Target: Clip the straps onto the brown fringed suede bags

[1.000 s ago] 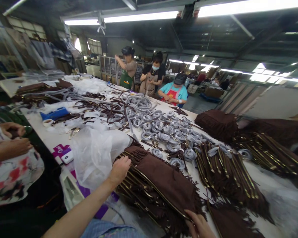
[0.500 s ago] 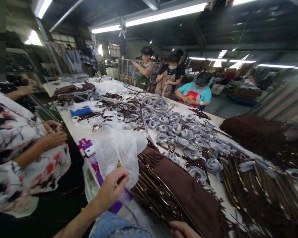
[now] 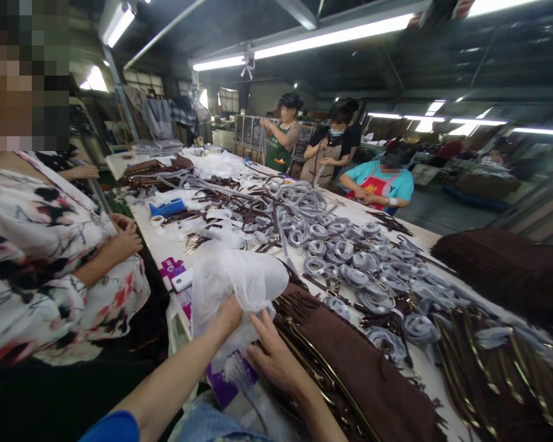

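Note:
A thin, translucent white sheet (image 3: 233,273), tissue or soft plastic, lies bunched at the near left of the table. My left hand (image 3: 229,314) reaches into its folds, which hide the fingertips, so its grip does not show. Close beside it, my right hand (image 3: 276,351) has its fingers apart, the tips against the sheet's lower edge. To the right lie stacked dark brown fringed pieces (image 3: 345,341) with gold zippers along their edges. Below my hands is purple printed packaging (image 3: 228,383), partly under clear plastic.
Many grey-wrapped strap coils (image 3: 354,276) cover the table's middle. Farther left lie a blue tape dispenser (image 3: 168,207) and a white phone (image 3: 182,280). A person in a floral top (image 3: 69,264) stands close on my left; several people work across the table.
My right hand has come up from the bottom edge to the white sheet. My left hand has moved slightly up and right, into the folds. The view has turned left.

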